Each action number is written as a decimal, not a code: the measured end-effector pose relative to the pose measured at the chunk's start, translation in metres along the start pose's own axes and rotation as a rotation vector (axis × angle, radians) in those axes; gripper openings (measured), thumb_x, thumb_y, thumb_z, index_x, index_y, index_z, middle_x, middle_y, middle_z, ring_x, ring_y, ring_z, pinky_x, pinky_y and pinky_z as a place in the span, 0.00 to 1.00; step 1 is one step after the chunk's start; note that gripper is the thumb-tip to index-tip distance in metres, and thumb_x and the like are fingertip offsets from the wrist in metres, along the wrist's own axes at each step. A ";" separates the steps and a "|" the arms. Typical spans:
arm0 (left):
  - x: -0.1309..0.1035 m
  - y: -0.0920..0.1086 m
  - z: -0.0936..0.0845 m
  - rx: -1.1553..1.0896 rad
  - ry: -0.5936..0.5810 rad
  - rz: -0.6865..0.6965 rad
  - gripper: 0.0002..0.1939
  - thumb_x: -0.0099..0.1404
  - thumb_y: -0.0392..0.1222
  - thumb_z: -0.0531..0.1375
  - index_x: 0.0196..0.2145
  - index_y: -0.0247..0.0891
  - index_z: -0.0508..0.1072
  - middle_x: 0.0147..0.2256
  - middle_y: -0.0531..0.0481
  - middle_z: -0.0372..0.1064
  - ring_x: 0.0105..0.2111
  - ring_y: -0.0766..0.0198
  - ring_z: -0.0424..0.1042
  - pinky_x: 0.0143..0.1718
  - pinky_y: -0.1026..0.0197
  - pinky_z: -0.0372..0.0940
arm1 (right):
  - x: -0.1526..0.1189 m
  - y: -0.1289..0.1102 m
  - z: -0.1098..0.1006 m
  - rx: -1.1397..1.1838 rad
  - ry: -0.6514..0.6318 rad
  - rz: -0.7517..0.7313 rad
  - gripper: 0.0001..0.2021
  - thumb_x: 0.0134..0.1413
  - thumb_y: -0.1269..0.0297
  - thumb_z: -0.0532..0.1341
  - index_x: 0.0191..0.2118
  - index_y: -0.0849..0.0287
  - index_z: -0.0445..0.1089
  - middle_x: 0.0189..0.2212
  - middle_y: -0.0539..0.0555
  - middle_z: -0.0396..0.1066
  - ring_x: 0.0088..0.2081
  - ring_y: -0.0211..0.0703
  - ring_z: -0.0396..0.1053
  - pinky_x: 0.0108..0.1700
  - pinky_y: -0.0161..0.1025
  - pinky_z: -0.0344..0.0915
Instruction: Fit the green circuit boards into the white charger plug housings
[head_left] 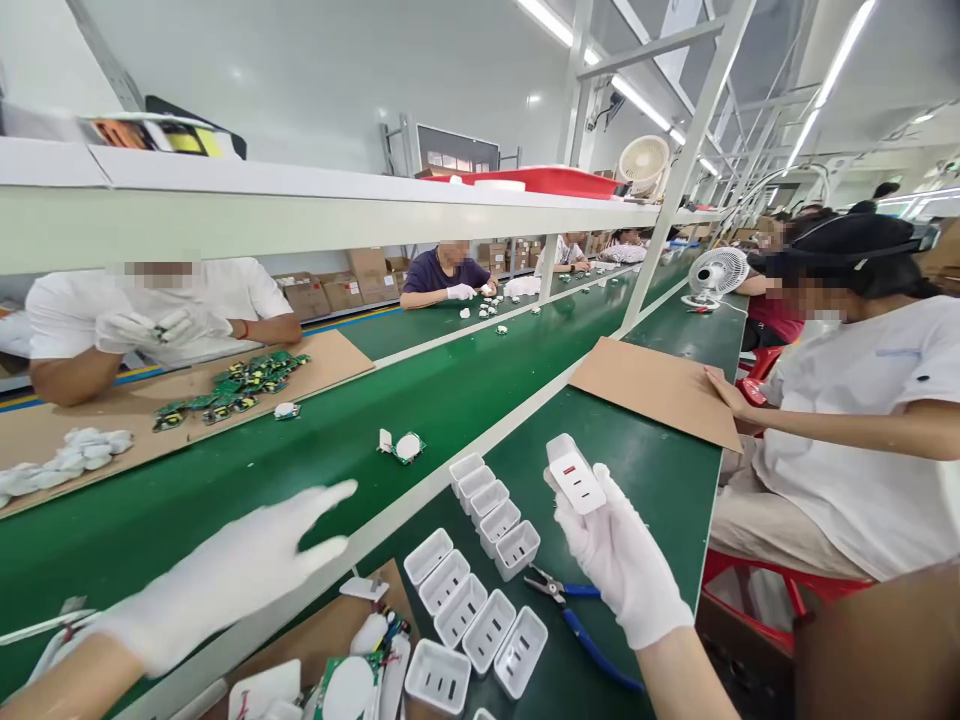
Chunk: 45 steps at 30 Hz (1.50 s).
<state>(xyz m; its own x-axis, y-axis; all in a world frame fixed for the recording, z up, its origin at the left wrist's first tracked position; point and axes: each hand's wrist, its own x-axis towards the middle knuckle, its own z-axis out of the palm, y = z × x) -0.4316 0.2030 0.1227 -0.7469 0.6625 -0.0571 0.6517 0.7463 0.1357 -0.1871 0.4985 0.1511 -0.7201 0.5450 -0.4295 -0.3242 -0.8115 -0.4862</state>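
My right grip (626,565), in a white glove, is closed on a white casing (577,480), pinching it between thumb and fingers. The casing sits at the tips of that grip, raised above the green counter (667,500) and tilted, its slotted end turned towards me; one of the slots shows red. My left grip (251,555), gloved too, is stretched out over the belt (480,385), thumb and forefinger spread wide. It is well apart from the held casing, and its fingertips point towards a circuit board (407,447) with a white disc, near but not touching.

Between my two grips stand more casings (500,522), hollow side up, in two slanting rows, with another beside the nearer row. The farther row is closer to the held casing, to its left. Just below my right grip lie pliers (600,655) with blue handles, spread apart on the counter. Below my left grip, loose parts (349,690) are heaped on cardboard. To the right, a co-worker's hand (726,392) rests on a brown sheet (652,390).
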 end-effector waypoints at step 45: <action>-0.268 0.191 -0.009 -0.153 0.515 -0.001 0.52 0.56 0.41 0.63 0.69 0.40 0.35 0.63 0.37 0.56 0.61 0.45 0.63 0.56 0.46 0.69 | -0.166 0.125 -0.050 -0.867 -0.617 -0.247 0.48 0.48 0.62 0.70 0.70 0.50 0.43 0.59 0.54 0.68 0.59 0.50 0.67 0.60 0.43 0.65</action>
<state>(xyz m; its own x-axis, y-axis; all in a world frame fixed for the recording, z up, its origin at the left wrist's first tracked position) -0.1079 0.1676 0.1732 -0.7407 0.5162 0.4301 0.6532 0.7032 0.2808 -0.0769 0.3168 0.1234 -0.9568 0.2760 0.0915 -0.1336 -0.1378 -0.9814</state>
